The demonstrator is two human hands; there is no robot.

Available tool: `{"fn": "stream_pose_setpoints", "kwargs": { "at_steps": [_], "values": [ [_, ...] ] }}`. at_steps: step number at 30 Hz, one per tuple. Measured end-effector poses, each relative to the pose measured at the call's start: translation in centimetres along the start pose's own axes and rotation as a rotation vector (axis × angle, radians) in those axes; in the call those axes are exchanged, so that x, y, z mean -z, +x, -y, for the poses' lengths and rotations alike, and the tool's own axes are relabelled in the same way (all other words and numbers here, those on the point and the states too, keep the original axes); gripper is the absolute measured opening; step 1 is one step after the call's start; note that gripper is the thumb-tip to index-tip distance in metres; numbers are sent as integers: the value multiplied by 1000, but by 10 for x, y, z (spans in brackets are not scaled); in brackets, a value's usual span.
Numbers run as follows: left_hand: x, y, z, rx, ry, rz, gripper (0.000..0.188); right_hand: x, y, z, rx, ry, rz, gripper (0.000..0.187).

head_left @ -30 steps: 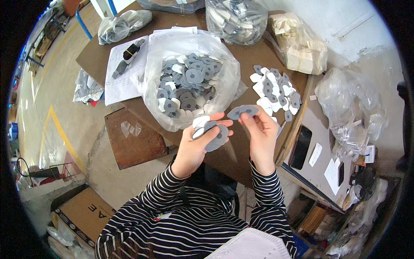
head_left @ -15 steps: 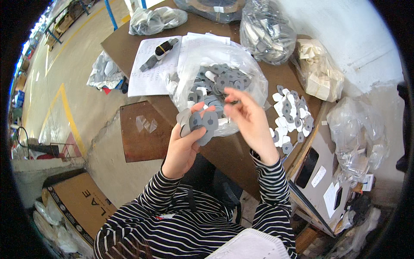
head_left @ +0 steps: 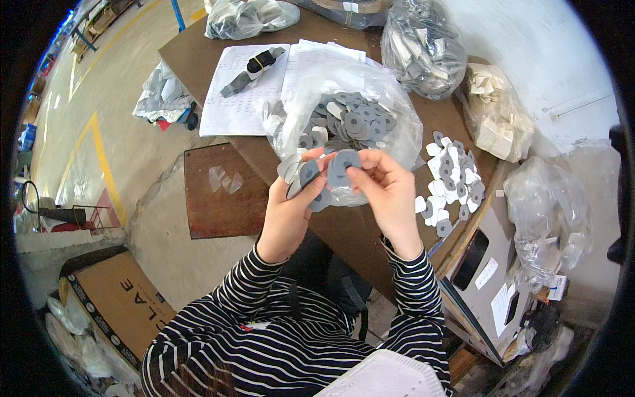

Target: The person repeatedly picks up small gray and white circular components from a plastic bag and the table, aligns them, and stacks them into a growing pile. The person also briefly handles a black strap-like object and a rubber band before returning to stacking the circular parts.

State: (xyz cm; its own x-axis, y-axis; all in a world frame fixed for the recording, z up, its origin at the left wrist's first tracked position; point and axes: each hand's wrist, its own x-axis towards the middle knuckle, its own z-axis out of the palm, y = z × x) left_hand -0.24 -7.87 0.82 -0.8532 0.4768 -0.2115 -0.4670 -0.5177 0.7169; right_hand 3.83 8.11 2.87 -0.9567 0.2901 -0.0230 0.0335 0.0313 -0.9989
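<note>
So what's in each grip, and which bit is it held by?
The left grip has several flat, grey, rounded pieces, held with the thumb over their faces. The right grip pinches at least one flat, grey, rounded piece by its right side.

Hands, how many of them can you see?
2: the left hand, holding several grey pieces, and the right hand, holding a grey piece beside them. Both are by the clear bag.
</note>
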Motion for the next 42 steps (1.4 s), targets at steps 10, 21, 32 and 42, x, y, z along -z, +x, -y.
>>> {"fn": "stream_pose_setpoints", "kwargs": {
  "at_steps": [10,21,32,42],
  "values": [
    [17,1,-3,201,64,184,41,9,24,27,333,-555,180,45],
    [14,3,-3,282,230,349,31,8,12,31,160,-327,199,12],
    [23,4,-1,290,197,317,41,17,13,25,404,-629,270,25],
    [16,0,-2,249,174,370,51,19,11,30,151,-403,217,10]
  ]
}}
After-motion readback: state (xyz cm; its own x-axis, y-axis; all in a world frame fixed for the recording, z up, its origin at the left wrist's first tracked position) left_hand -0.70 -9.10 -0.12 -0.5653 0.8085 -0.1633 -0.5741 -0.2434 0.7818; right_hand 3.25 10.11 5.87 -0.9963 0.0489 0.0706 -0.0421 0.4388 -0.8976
